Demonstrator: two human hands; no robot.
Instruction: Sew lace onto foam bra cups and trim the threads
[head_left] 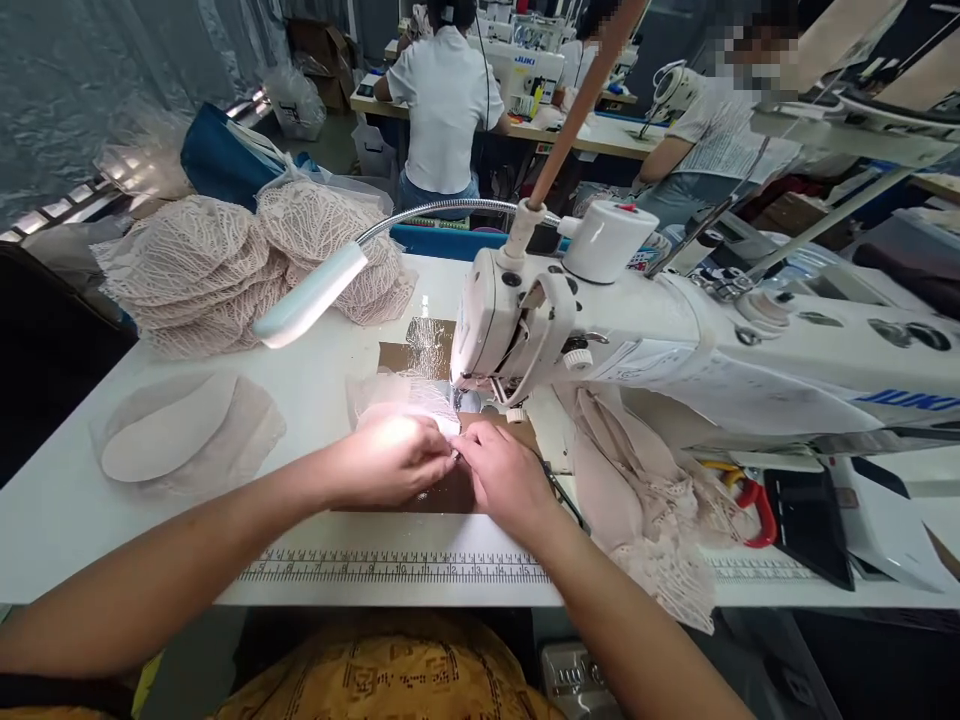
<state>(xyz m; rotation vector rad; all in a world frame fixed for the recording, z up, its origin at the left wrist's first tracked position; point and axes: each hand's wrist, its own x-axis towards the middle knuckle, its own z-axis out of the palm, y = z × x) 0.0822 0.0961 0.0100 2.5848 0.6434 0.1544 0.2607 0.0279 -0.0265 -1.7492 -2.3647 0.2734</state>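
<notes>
My left hand (394, 458) and my right hand (504, 472) meet just in front of the needle of a white sewing machine (675, 340). Both have their fingers pinched on a pale lace piece (401, 398) that lies under the lamp's bright light on a brown card sheet (450, 490). The fingertips touch each other at the piece's near right edge. Glare hides the detail of the fabric under my left hand.
A heap of lace cups (225, 260) sits at the back left, flat pale pads (172, 435) at the left. Sewn lace pieces (645, 500) pile to the right, near red-handled scissors (754, 505) and a dark phone (810, 520). A gooseneck lamp (311, 295) hangs over the table (60, 500). Other people sew behind.
</notes>
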